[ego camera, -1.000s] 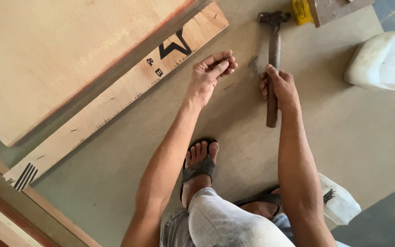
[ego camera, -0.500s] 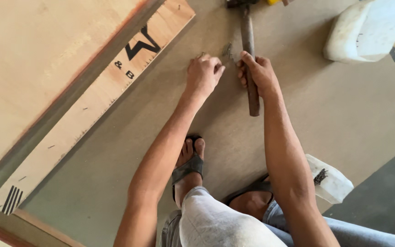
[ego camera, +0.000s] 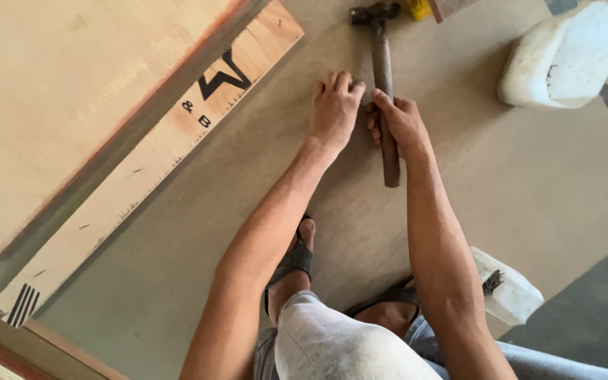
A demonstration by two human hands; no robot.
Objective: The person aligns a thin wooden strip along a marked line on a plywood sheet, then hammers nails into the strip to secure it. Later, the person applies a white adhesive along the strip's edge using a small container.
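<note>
Brown board [ego camera: 529, 211] covers most of the floor in the head view, with a dark patch of bare floor [ego camera: 599, 317] showing at the lower right. Pale plywood sheets [ego camera: 72, 105] lie stacked at the upper left, the lower one bearing black printed marks along its edge. A white foam block [ego camera: 564, 60] sits at the upper right, and a smaller white block [ego camera: 508, 288] with dark nails on it lies just beside the person's right elbow.

The person crouches, a sandalled foot [ego camera: 293, 260] planted on the board between the forearms. The right hand [ego camera: 401, 123] is wrapped around the wooden handle of a hammer [ego camera: 383, 91], gripping near the middle; the metal head points away, near the top edge. The left hand [ego camera: 336, 109] rests on the board just beside the handle, fingers curled down and bunched together at the tips; whether they pinch something I cannot tell. The two hands nearly touch.
</note>
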